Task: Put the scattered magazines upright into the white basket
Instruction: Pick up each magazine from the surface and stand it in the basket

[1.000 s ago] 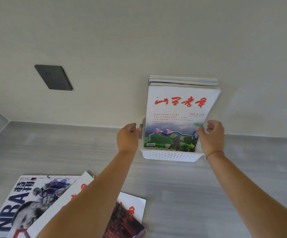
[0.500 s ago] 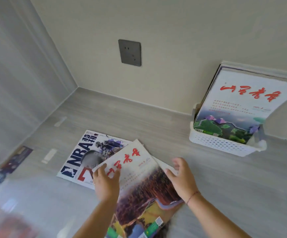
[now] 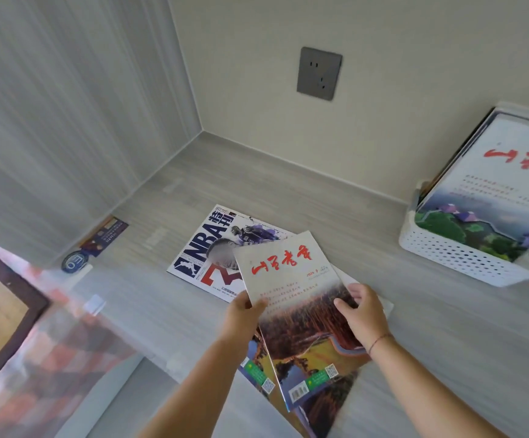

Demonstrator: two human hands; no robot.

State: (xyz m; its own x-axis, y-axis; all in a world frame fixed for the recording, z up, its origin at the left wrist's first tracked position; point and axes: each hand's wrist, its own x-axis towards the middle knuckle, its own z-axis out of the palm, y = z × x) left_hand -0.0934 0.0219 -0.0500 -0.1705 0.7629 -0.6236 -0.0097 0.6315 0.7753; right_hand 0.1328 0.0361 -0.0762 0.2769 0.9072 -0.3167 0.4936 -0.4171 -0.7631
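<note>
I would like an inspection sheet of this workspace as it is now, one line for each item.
Surface: grey wood-grain counter.
Job's things: white basket at right holds upright magazines; red-titled magazine in both hands; similar magazine beneath it; NBA magazine lies flat.
Clutter: small card and round badge at the left wall.
Grippers: left hand and right hand grip the red-titled magazine's edges.
Cables: nothing seen.
Surroundings: grey wall socket on the beige wall.

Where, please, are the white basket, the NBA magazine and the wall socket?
white basket (image 3: 452, 252), head view, its perforated front wall.
NBA magazine (image 3: 207, 245), head view, its cover lettering.
wall socket (image 3: 319, 73), head view, its grey faceplate.
</note>
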